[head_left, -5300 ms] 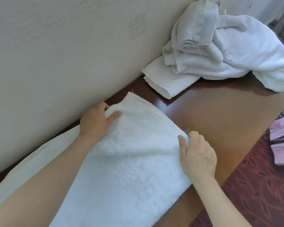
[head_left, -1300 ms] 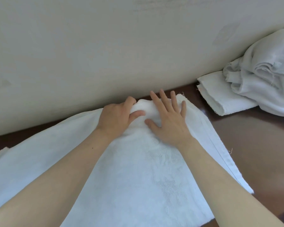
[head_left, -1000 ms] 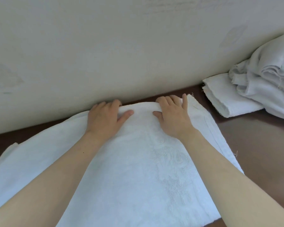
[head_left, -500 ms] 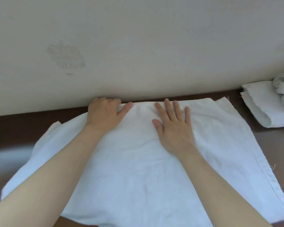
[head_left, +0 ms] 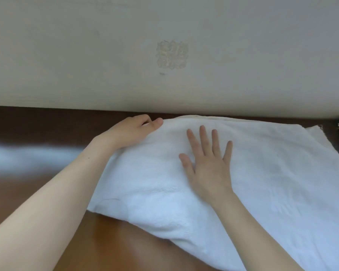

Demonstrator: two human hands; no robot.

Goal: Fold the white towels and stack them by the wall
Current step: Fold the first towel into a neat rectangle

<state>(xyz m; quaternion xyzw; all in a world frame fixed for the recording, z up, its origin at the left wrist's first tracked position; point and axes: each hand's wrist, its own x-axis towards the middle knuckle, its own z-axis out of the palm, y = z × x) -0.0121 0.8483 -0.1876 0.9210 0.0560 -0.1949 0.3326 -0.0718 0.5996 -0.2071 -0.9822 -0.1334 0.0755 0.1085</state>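
1. The towel [head_left: 262,173] lies on the table [head_left: 37,192], its far edge against the wall [head_left: 86,55], its long axis running left to right.
2. The left hand [head_left: 133,132] pinches the far-left corner, fingers curled, thumb on top.
3. The right hand [head_left: 207,165] presses flat mid-towel — fingers straight.
4. The bulk lies right of the pinch — so the left hand, being nearer, likely carries that end rightward.

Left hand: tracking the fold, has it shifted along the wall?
Yes, leftward: the left hand was right of the rough square patch on the beige wall, now left of it.
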